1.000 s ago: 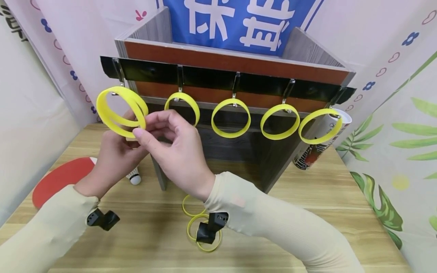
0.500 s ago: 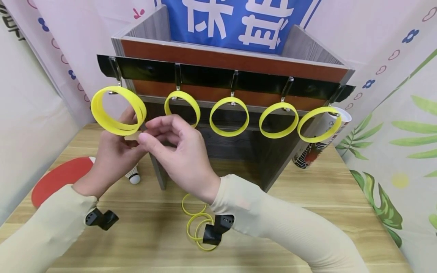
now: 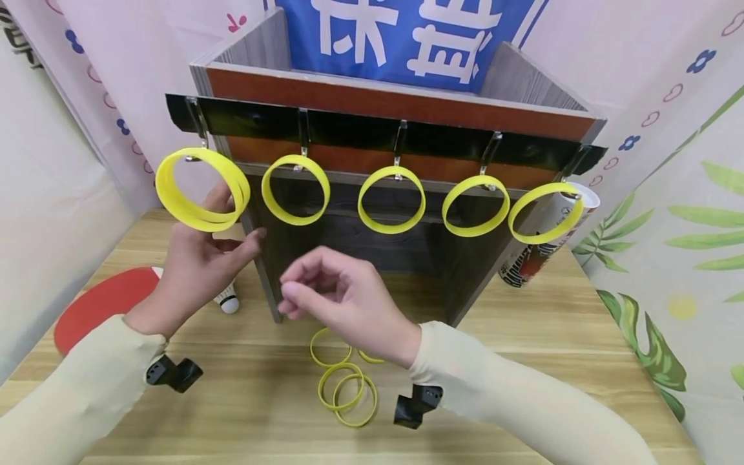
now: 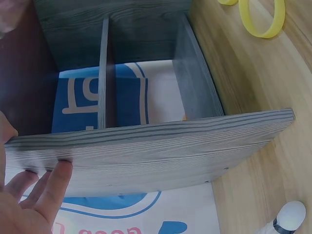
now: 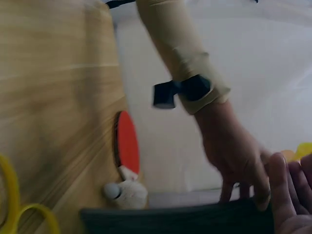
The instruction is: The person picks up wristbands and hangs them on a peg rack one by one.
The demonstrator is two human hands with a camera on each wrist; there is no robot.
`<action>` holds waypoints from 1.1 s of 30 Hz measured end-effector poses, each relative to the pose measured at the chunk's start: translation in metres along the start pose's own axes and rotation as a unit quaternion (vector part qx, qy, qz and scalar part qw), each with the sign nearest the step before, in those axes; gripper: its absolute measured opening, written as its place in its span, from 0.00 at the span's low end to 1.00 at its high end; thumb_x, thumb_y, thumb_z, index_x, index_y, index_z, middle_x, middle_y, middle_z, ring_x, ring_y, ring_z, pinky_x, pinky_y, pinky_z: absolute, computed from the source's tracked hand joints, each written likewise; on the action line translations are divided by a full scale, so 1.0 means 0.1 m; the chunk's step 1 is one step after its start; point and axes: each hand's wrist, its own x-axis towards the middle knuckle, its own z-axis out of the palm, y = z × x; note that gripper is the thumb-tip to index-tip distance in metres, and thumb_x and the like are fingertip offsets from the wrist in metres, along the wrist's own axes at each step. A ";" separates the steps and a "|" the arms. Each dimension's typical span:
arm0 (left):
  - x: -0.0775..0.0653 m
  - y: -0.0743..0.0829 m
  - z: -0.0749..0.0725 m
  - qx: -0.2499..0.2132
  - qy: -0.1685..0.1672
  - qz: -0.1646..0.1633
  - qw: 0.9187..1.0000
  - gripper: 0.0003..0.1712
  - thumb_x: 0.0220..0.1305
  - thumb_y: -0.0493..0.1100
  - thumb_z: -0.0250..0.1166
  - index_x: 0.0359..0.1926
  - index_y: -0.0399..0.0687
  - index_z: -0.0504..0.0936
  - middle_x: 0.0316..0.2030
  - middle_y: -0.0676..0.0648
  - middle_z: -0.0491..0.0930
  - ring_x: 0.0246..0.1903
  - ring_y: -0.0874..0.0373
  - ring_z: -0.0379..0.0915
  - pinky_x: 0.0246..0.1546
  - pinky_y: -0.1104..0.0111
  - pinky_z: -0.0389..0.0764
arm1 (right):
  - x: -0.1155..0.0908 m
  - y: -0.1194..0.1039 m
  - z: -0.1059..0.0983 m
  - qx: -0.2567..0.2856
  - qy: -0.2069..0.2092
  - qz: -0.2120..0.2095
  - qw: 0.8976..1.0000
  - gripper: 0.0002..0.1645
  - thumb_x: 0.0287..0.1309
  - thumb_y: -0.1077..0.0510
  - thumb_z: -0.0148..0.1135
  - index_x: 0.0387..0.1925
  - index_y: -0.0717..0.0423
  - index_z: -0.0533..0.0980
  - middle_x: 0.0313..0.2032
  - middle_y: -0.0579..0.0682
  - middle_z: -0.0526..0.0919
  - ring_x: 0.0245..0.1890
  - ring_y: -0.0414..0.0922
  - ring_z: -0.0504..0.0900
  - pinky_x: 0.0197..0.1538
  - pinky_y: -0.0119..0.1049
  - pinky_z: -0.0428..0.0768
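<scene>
My left hand [image 3: 197, 261] grips the front edge of the grey wooden shelf's side panel [image 4: 146, 151], fingers on its outer face and thumb at the inner side. Above it, two yellow rings [image 3: 173, 201] overlap on the leftmost hook of a black hook strip [image 3: 349, 132]. My right hand [image 3: 351, 297] hovers in front of the shelf opening, fingers loosely bent and holding nothing. One yellow ring hangs on each other hook; the second ring [image 3: 298, 221] is nearest to this hand. Several more yellow rings [image 3: 356, 424] lie on the table below, one partly hidden by the right hand.
A red table tennis bat [image 3: 104, 303] and a shuttlecock [image 3: 229, 303] lie on the wooden table at the left. A badminton tube [image 3: 517, 274] stands beside the shelf's right side. Patterned curtains and a blue banner [image 3: 398, 39] close off the back.
My right hand has let go of the rings at the leftmost hook and moved right and down. Those two rings now hang closer together. The left hand stays at the panel.
</scene>
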 end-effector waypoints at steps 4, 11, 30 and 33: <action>0.00 0.00 -0.02 0.004 -0.003 -0.004 1.000 0.43 0.57 0.23 0.70 0.74 0.42 0.70 0.59 0.36 0.81 0.46 0.73 0.77 0.37 0.85 0.84 | -0.15 0.16 -0.12 -0.046 -0.056 0.051 0.996 0.05 0.68 0.69 0.63 0.43 0.68 0.79 0.36 0.66 0.86 0.33 0.28 0.84 0.41 0.40 0.93; -0.01 0.00 -0.01 -0.002 0.002 -0.008 1.000 0.44 0.56 0.22 0.70 0.74 0.44 0.71 0.56 0.42 0.80 0.46 0.71 0.78 0.35 0.84 0.85 | -0.40 0.49 -0.28 -0.213 -0.149 0.105 0.960 0.04 0.69 0.61 0.66 0.42 0.59 0.83 0.37 0.52 0.89 0.36 0.27 0.79 0.41 0.24 0.86; 0.00 0.00 0.00 -0.001 -0.004 -0.011 1.000 0.43 0.57 0.23 0.70 0.73 0.43 0.71 0.62 0.39 0.79 0.44 0.72 0.77 0.36 0.85 0.84 | -0.73 0.97 -0.41 -0.309 -0.208 0.230 0.899 0.08 0.65 0.59 0.70 0.29 0.56 0.85 0.27 0.45 0.85 0.26 0.27 0.73 0.33 0.20 0.77; 0.00 0.00 0.00 0.003 -0.003 -0.012 1.000 0.43 0.56 0.23 0.70 0.73 0.43 0.71 0.62 0.39 0.79 0.44 0.72 0.77 0.37 0.86 0.83 | -0.72 0.96 -0.40 -0.321 -0.217 0.224 0.894 0.09 0.65 0.59 0.70 0.28 0.56 0.85 0.26 0.44 0.83 0.24 0.27 0.72 0.31 0.20 0.75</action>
